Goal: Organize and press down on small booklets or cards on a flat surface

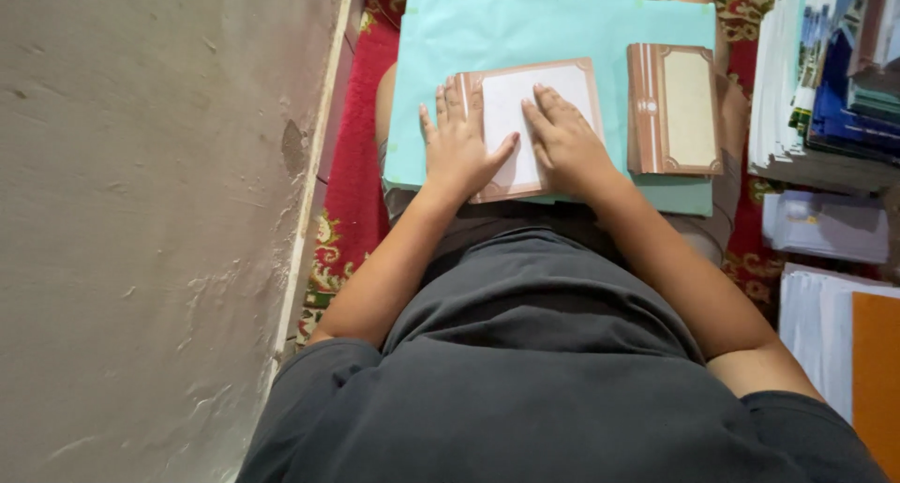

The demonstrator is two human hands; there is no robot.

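Far left: bare grey plaster wall, pale trim strip along its foot. Next, red patterned carpet showing beside the lap. Light blue paper sheet spread flat across the lap, covering most of it. Left hand palm down, fingers spread open, grip closed on nothing, pressing flat on the left edge of the brown-bordered card, thumb angled onto its white middle. Brown-bordered card lying flat on the blue sheet, centre of the lap, slightly tilted. Right hand also flat and open, fingers together, resting on the card's white middle and lower right part, holding nothing. Just right of the card, apart from both hands, folded brown cover with cream panel and striped spine, on the blue sheet's right edge. Further right, stacks of printed paper on the floor, a pale wrapped packet below them, then white sheets with an orange board at bottom right. Dark grey shirt filling the lower frame.
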